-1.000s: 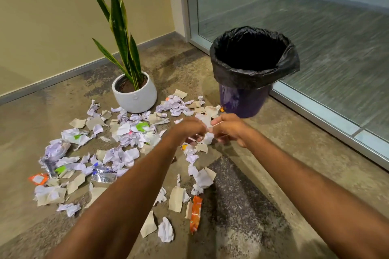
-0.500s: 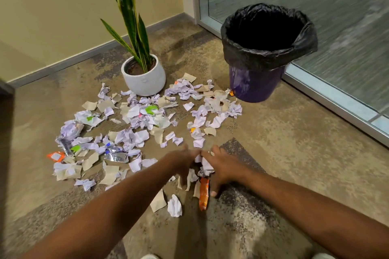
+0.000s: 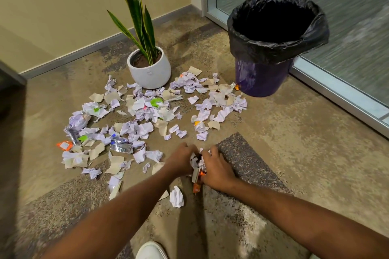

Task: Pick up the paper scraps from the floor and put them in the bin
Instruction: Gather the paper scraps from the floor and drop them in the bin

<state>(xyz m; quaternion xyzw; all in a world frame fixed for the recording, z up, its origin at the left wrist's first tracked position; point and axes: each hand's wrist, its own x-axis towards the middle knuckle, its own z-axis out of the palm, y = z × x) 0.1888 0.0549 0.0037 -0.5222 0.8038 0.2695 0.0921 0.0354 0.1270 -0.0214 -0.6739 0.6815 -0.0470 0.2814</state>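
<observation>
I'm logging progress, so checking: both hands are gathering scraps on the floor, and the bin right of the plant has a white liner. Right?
Not quite: the head view shows the bin has a black liner, not white. The rest holds: left hand and right hand grip scraps.

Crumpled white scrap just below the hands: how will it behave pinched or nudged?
The crumpled white scrap looks thin and airy, so probably very light; a nudge would likely skid it over the carpet. Its loose creases suggest it squashes under a pinch, not stiff.
</observation>
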